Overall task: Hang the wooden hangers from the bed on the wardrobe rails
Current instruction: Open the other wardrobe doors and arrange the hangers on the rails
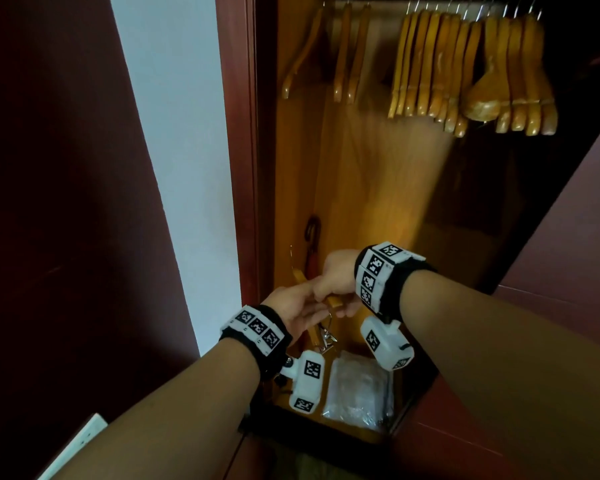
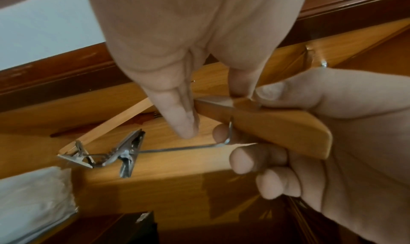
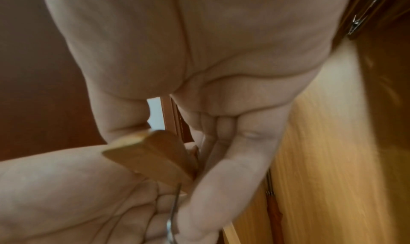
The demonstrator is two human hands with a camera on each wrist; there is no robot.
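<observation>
A light wooden clip hanger (image 2: 266, 125) is gripped by both hands low down, well below the wardrobe rail's row of hung wooden hangers (image 1: 465, 71): left hand (image 1: 298, 306) and right hand (image 1: 336, 275) curled round one end, probably to reorient it for hooking.

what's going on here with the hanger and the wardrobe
A person stands at an open wardrobe and holds one wooden clip hanger low in front of it with both hands. The left hand and the right hand both grip its wooden bar, with the metal clips dangling below. Many wooden hangers already hang on the rail above; this one is not up yet.
</observation>
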